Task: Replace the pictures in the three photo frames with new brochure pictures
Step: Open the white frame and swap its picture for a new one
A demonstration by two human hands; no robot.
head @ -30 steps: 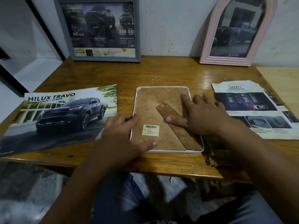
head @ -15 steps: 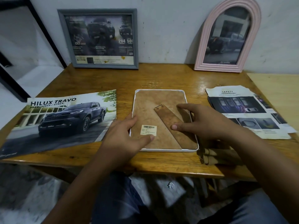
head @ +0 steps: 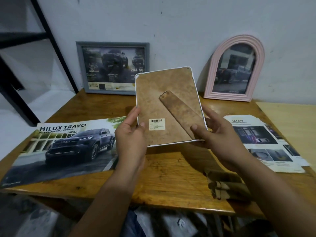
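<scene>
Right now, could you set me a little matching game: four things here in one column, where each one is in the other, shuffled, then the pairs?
Things:
1. white frame
2. grey frame
3. pink arched frame
4. Hilux Travo brochure

Places:
A. flat on the table's left side
B. held up off the table in both hands, back facing the camera
C. leaning on the wall, back right
D. leaning on the wall, back left

Pairs: 1-B, 2-D, 3-C, 4-A
</scene>
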